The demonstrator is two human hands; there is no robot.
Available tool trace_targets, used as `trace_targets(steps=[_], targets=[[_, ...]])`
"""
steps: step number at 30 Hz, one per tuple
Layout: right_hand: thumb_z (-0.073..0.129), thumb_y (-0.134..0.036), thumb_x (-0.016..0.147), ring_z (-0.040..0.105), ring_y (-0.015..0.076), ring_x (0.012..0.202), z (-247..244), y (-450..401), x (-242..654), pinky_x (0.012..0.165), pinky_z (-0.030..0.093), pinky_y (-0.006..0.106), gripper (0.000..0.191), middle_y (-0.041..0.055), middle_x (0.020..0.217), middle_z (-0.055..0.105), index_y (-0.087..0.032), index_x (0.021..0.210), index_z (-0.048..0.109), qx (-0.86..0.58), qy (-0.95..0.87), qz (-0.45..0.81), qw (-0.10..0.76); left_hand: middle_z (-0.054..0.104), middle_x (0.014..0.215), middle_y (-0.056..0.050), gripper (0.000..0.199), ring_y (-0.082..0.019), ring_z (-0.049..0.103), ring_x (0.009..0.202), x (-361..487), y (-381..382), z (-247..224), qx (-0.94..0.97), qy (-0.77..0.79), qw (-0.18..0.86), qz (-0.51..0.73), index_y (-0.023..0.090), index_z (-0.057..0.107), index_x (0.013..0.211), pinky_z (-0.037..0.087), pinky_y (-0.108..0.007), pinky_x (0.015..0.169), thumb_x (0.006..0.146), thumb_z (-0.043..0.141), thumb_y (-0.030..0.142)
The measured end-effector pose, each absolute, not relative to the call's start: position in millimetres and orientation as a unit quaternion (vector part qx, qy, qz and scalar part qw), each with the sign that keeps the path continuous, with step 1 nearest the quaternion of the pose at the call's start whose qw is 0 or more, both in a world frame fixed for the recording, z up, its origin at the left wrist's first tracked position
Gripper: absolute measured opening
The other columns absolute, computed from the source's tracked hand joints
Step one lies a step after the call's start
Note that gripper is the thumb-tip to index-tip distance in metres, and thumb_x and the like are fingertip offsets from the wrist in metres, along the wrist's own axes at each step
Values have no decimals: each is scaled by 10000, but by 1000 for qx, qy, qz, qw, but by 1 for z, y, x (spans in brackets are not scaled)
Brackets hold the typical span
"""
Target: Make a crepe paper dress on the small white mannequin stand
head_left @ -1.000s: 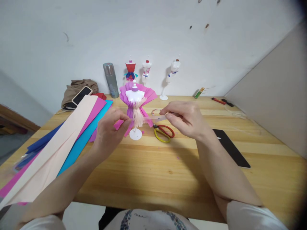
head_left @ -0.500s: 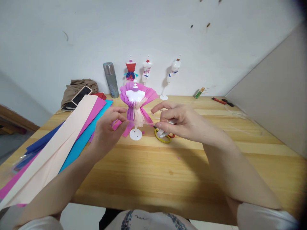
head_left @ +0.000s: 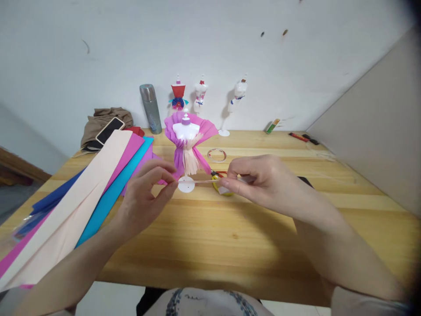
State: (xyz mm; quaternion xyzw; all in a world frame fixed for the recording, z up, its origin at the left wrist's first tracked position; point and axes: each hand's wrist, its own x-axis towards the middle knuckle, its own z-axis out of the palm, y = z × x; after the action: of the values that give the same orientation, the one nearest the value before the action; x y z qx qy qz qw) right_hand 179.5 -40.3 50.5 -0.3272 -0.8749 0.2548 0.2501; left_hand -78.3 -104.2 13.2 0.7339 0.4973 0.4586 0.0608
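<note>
A narrow translucent strip (head_left: 200, 181) is stretched level between my two hands, in front of the base of the near mannequin. My left hand (head_left: 148, 193) pinches its left end between thumb and fingertips. The right end is pinched by my right hand (head_left: 256, 180), with something whitish partly hidden under its fingers. The small white mannequin (head_left: 186, 130) wears pleated purple, pink and cream paper. Scissors with yellow and red handles (head_left: 219, 186) lie beneath my right fingertips. Just behind them a roll of tape (head_left: 216, 155) rests on the table.
Long paper strips (head_left: 95, 193) in cream, pink and blue cover the left side, near a phone (head_left: 110, 131) and brown cloth (head_left: 101, 122). A metal flask (head_left: 151, 109) and several small mannequins stand at the back. A green glue stick (head_left: 272, 126) lies back right.
The tape roll now lies on the table behind my right hand. Both hands are slightly lower, and my right fingers have closed into a pinch on the strip.
</note>
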Motion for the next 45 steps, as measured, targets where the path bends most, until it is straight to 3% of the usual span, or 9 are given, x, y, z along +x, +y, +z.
trace_targets(steps=[5, 10, 16, 25, 33, 38, 45], targets=[[573, -589, 961, 404, 92, 503, 34, -39, 189, 503, 285, 264, 492, -26, 563, 544, -192, 676, 632, -348, -865, 292, 215, 719, 976, -26, 136, -162, 688, 940, -76, -105, 8, 736, 490, 127, 449, 218, 609, 770, 547, -277, 814, 897, 626, 173], [562, -588, 966, 431, 99, 492, 19, -40, 195, 495, 270, 264, 473, -24, 576, 577, -193, 726, 668, -377, -863, 286, 179, 700, 897, -18, 157, -149, 667, 857, -73, -105, 1, 735, 495, 165, 432, 213, 601, 748, 530, -269, 763, 897, 626, 171], [579, -502, 984, 623, 177, 689, 31, -43, 192, 612, 404, 289, 340, 70, 842, 713, -203, 932, 731, -343, -890, 128, 272, 699, 929, -21, 135, -161, 664, 905, -71, -103, 8, 732, 492, 82, 465, 216, 620, 761, 536, -283, 814, 887, 625, 168], [557, -251, 993, 694, 204, 768, 38, -3, 164, 654, 430, 289, 245, 81, 865, 745, -202, 829, 732, -307, -913, 10, 269, 763, 1113, -60, 155, -206, 720, 1038, -79, -69, 2, 690, 527, 23, 496, 207, 635, 723, 573, -338, 921, 871, 651, 247], [505, -292, 1020, 712, 228, 793, 38, 7, 156, 636, 409, 296, 273, 87, 920, 778, -212, 930, 751, -316, -917, -33, 243, 805, 1090, -41, 135, -222, 757, 1029, -90, -52, 1, 693, 518, 19, 501, 214, 639, 700, 586, -331, 907, 833, 664, 207], [498, -210, 994, 704, 224, 796, 43, 12, 151, 626, 374, 292, 257, 87, 934, 778, -205, 931, 747, -325, -924, -49, 193, 807, 1091, -49, 144, -235, 757, 1052, -91, -48, 2, 700, 509, 26, 500, 213, 635, 690, 584, -343, 925, 829, 659, 185], [478, -193, 985, 671, 196, 764, 42, 16, 150, 610, 326, 276, 259, 77, 914, 760, -205, 953, 735, -308, -931, -54, 188, 805, 1106, -50, 138, -236, 761, 1041, -95, -41, 1, 701, 503, 76, 499, 218, 629, 701, 583, -356, 942, 822, 682, 176]])
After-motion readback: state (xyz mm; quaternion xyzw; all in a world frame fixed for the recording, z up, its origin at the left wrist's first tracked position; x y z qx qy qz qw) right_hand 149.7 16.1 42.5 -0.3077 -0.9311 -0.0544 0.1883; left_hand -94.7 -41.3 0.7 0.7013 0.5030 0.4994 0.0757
